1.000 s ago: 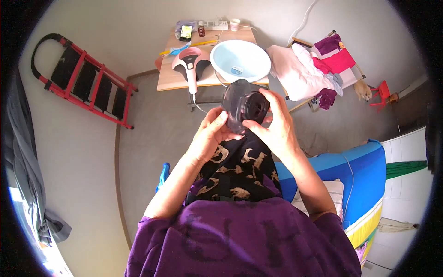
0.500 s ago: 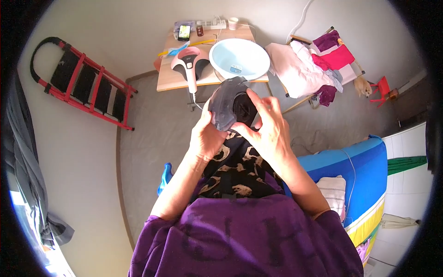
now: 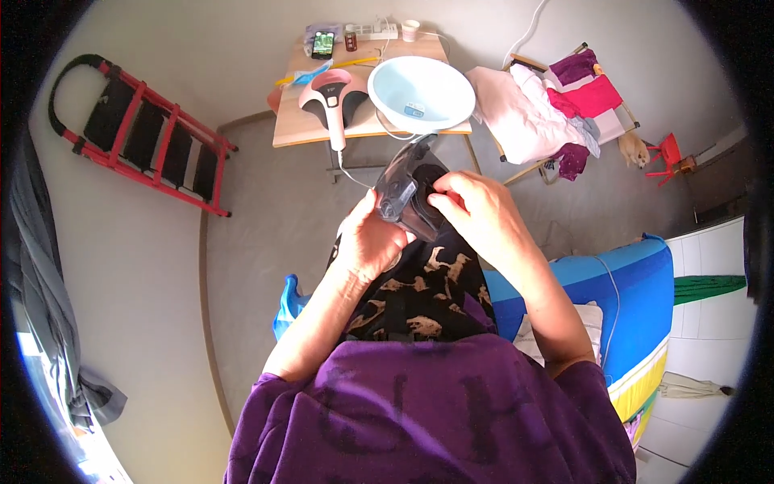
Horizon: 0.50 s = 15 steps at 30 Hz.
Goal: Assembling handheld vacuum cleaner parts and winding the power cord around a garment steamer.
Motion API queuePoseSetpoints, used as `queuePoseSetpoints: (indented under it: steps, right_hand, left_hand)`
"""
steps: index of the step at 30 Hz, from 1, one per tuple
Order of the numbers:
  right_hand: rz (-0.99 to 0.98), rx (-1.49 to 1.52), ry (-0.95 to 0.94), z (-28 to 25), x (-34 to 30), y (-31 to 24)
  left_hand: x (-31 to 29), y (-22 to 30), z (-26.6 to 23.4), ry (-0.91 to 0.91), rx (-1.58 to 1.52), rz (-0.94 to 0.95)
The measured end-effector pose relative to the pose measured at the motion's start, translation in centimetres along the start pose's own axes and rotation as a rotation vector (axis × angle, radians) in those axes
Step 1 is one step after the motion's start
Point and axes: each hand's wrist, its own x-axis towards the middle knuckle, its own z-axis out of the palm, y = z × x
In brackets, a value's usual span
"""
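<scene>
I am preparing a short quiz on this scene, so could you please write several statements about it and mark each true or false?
1. The left-hand grip is holding a see-through dark container. True.
2. The right-hand grip hangs away from the container. False: its fingers are at the container.
3. The pink-and-black appliance is on the table, left of the light blue basin. True.
4. The ladder has a green frame. False: its frame is red.
5. A small cup stands near the table's far edge. True.
</scene>
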Motion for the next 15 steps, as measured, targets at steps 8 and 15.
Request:
queuePoseSetpoints:
  steps: [8,15]
  right_hand:
    - [-0.261,-0.259,-0.073,0.1,0.9,0.4]
    - [-0.353,-0.347,-0.102,0.2,1.5,1.0]
  left_hand:
    - [-0.4,0.1,0.8,0.025,-0.09,-0.05]
    - [-0.7,0.1,1.8,0.051,-0.08,-0.033]
